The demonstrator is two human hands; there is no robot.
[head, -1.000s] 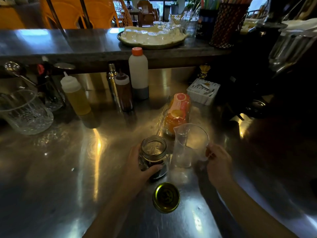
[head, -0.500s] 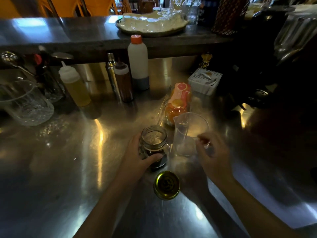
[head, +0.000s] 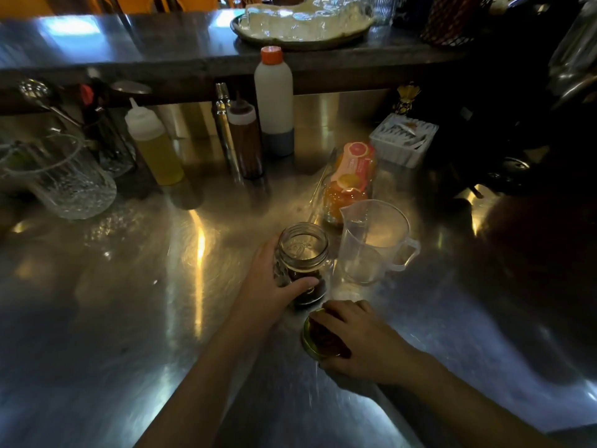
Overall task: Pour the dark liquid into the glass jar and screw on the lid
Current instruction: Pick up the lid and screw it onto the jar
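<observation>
On the bench, the left hand (head: 268, 286) grips the jar (head: 303, 253), dark liquid inside, while the right hand (head: 358, 337) has left the empty jug (head: 371, 240) and now closes its fingers (head: 326, 318) around the lid (head: 315, 342), so capping comes next.

A café or drinks bar, seen from behind the counter. A steel worktop (head: 113, 318) holds squeeze bottles (head: 155, 147) at 11 o'clock, a raised ledge (head: 129, 50) at 12 carries a tray of upturned glasses (head: 303, 19), and orange chairs (head: 168, 0) stand beyond.
</observation>
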